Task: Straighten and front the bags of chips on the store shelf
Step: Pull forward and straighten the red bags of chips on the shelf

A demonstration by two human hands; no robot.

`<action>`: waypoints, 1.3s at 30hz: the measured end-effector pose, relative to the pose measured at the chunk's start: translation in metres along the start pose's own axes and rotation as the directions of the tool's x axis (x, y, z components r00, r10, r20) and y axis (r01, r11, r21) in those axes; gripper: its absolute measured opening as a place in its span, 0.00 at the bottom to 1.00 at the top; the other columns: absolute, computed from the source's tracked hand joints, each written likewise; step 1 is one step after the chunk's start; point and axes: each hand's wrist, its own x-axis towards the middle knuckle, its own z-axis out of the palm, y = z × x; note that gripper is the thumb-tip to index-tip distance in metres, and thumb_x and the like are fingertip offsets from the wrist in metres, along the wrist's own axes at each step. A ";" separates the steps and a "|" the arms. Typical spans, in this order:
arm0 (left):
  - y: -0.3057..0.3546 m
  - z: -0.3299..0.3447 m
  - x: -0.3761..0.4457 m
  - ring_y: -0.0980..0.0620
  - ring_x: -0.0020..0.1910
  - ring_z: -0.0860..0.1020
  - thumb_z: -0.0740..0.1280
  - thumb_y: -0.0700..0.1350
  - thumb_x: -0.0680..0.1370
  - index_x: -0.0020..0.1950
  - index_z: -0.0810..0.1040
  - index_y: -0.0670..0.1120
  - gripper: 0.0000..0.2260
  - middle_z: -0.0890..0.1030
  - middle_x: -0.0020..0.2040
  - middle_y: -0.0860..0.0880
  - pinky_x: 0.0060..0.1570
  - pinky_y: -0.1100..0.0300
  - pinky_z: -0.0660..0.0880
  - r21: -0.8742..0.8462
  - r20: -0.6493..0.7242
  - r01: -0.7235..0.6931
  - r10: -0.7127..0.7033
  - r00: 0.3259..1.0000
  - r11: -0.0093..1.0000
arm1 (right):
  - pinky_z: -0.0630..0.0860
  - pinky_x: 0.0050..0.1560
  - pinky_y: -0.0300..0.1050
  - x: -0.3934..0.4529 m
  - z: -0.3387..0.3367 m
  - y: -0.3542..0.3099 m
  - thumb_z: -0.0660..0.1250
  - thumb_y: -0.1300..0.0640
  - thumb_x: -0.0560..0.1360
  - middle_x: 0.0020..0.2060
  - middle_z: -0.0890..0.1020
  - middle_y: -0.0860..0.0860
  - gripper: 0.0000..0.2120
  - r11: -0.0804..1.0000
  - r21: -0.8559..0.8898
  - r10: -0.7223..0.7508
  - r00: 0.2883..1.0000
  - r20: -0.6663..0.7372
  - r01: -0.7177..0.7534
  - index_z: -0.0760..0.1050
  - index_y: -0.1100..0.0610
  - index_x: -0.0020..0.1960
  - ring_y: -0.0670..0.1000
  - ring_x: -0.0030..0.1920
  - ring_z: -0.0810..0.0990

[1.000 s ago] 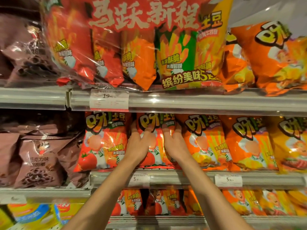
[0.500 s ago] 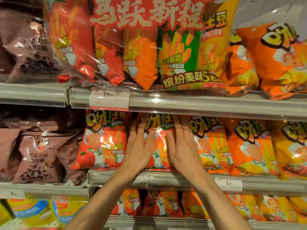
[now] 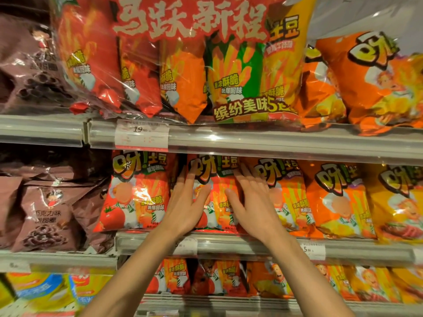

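On the middle shelf (image 3: pixel 251 244), the left hand (image 3: pixel 186 208) and right hand (image 3: pixel 254 208) lay flat, fingers spread, against the red chip bag (image 3: pixel 216 179); excess pressure could topple it backward.

The middle bag (image 3: pixel 215 193) stands on the middle shelf (image 3: pixel 229 244). The left hand (image 3: pixel 186 207) lies on its left half, the right hand (image 3: pixel 254 202) on its right. A neighbouring bag (image 3: pixel 135 191) stands just left of it, another bag (image 3: pixel 286 195) just right, and the multipack (image 3: pixel 183 58) sits above it.
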 end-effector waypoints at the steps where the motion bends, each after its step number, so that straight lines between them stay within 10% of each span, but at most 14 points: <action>1: 0.000 -0.004 -0.006 0.52 0.78 0.59 0.57 0.64 0.81 0.80 0.50 0.62 0.30 0.58 0.80 0.52 0.73 0.54 0.61 -0.015 -0.011 -0.001 0.000 1.000 1.000 | 0.56 0.76 0.46 -0.006 -0.006 0.001 0.57 0.43 0.83 0.71 0.72 0.51 0.24 0.997 0.072 0.013 0.999 -0.034 -0.011 0.68 0.54 0.75 0.50 0.74 0.64; 6: 0.000 -0.025 -0.052 0.62 0.70 0.69 0.65 0.57 0.81 0.76 0.64 0.59 0.24 0.69 0.74 0.58 0.70 0.58 0.68 -0.172 -0.060 0.045 -0.056 0.997 0.984 | 0.75 0.58 0.43 -0.049 -0.019 0.008 0.62 0.45 0.81 0.58 0.79 0.38 0.15 0.925 0.356 0.172 0.981 -0.086 -0.131 0.75 0.45 0.66 0.39 0.58 0.76; 11: -0.010 -0.046 -0.103 0.62 0.56 0.79 0.66 0.48 0.81 0.68 0.74 0.56 0.15 0.82 0.57 0.60 0.54 0.69 0.74 -0.281 -0.110 0.124 -0.161 0.981 0.952 | 0.78 0.45 0.45 -0.094 0.003 0.021 0.62 0.44 0.79 0.39 0.83 0.48 0.10 0.832 0.521 0.250 0.968 -0.039 -0.193 0.78 0.44 0.57 0.51 0.42 0.81; 21: -0.055 -0.105 -0.124 0.43 0.52 0.81 0.67 0.42 0.80 0.62 0.78 0.49 0.11 0.84 0.51 0.45 0.55 0.52 0.77 -0.509 -0.234 0.072 -0.218 0.947 0.858 | 0.78 0.48 0.44 -0.128 0.032 -0.012 0.66 0.47 0.78 0.45 0.86 0.44 0.06 0.809 0.488 0.378 0.926 -0.003 -0.329 0.80 0.42 0.54 0.43 0.49 0.83; 28: -0.093 -0.159 -0.104 0.56 0.50 0.82 0.68 0.43 0.80 0.59 0.79 0.53 0.09 0.84 0.49 0.54 0.50 0.61 0.78 -0.475 -0.262 0.041 -0.186 0.947 0.879 | 0.72 0.43 0.26 -0.108 0.055 -0.081 0.68 0.54 0.79 0.43 0.84 0.37 0.05 0.794 0.534 0.391 0.917 -0.080 -0.292 0.80 0.45 0.52 0.38 0.45 0.82; 33: -0.105 -0.162 -0.080 0.59 0.59 0.79 0.68 0.46 0.80 0.64 0.77 0.51 0.13 0.80 0.58 0.53 0.62 0.58 0.76 -0.308 -0.232 -0.030 -0.044 0.972 0.951 | 0.79 0.49 0.38 -0.065 0.065 -0.120 0.67 0.52 0.79 0.45 0.85 0.42 0.07 0.806 0.552 0.297 0.953 -0.063 -0.215 0.79 0.46 0.56 0.43 0.47 0.83; 39: -0.093 -0.149 -0.042 0.52 0.75 0.64 0.61 0.59 0.82 0.77 0.61 0.58 0.24 0.62 0.77 0.49 0.73 0.50 0.64 -0.025 -0.111 -0.044 0.041 0.993 0.999 | 0.74 0.66 0.53 0.004 0.084 -0.157 0.60 0.42 0.81 0.70 0.72 0.51 0.27 0.912 0.390 0.150 0.989 -0.019 -0.131 0.60 0.50 0.77 0.50 0.66 0.74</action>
